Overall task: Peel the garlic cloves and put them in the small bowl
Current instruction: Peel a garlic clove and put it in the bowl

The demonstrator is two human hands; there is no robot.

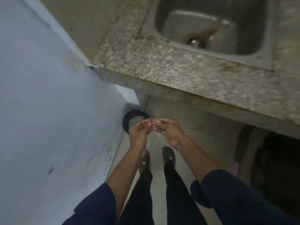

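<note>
I stand beside the counter with both hands held low in front of me, fingertips meeting. My left hand [138,133] and my right hand [170,133] have curled fingers and pinch small pale pinkish bits of garlic skin [155,125] between them. The image is blurred, so I cannot tell whether a whole clove is among the bits. The hands hover above and just right of a dark round bin [129,120] on the floor by the wall. No bowl shows in this view.
A speckled stone counter [162,67] runs across the upper right with a steel sink [211,21] set in it. A pale blue wall [48,95] fills the left. My feet [168,155] stand on the grey floor below the hands.
</note>
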